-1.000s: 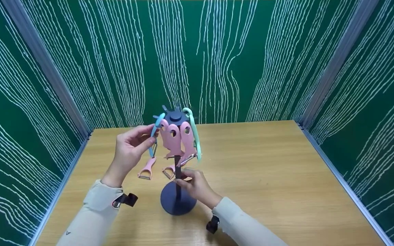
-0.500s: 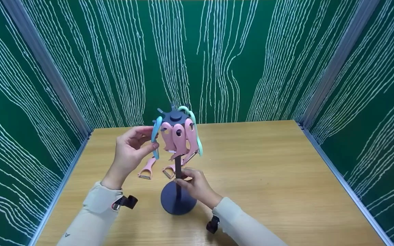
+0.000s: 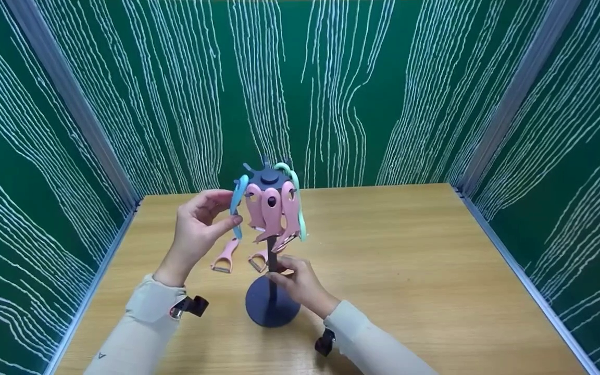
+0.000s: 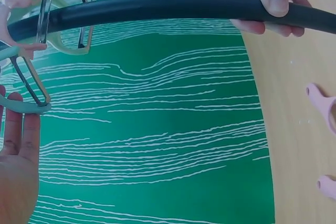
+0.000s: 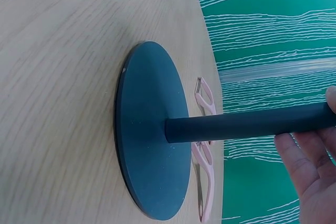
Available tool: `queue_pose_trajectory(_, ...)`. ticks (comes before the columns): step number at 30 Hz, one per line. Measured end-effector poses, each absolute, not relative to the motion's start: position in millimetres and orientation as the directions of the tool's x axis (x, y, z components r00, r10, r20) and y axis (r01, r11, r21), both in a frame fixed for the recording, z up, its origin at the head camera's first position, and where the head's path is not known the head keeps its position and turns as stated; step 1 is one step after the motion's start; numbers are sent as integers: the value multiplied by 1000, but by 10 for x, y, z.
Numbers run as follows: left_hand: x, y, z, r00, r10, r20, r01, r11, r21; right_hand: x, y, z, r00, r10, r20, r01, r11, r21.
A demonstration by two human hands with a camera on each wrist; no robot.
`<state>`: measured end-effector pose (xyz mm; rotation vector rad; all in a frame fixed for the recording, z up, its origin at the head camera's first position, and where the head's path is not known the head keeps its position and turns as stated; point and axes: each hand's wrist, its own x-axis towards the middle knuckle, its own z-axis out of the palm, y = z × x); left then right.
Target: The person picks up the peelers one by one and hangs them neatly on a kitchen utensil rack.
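My left hand (image 3: 196, 224) pinches a blue peeler (image 3: 237, 200) between thumb and fingers at the left side of a dark stand. The peeler's handle loop sits on one of the stand's hooks. My right hand (image 3: 300, 281) grips the stand's upright pole (image 5: 247, 124) just above its round base (image 5: 152, 129). Several pink peelers, one a front pink peeler (image 3: 272, 211), hang facing me by their handle holes. Mint-green peelers hang at the right, one mint peeler (image 3: 301, 213) seen edge-on. In the left wrist view, the held peeler's blade (image 4: 30, 82) shows above the fingertips.
On the wooden table (image 3: 409, 271) behind the stand lie two pink peelers, a left one (image 3: 224, 258) and another (image 3: 258, 261) partly hidden by the pole. Bare hooks (image 3: 250, 167) stick out at the back of the stand's top. Green white-lined walls (image 3: 331, 104) enclose the table.
The stand's top has turned, bringing the front pink peelers rightward. The blue peeler and left fingertips shifted slightly right. My right hand has stayed on the pole.
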<state>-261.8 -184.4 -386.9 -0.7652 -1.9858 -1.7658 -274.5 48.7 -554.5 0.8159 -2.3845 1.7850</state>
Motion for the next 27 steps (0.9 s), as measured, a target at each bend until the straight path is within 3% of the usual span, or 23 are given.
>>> queue_pose_trajectory(14, -2663, -1883, -3950, -794, 159, 586, 603, 96, 792, -2731, 497, -5555, -859, -370, 355, -441, 181, -879)
queue_pose_trajectory(27, -2794, -1982, -4207, -876, 117, 468, 481, 164, 861, -2733, 486, -5545, -863, -365, 349, -444, 222, -868)
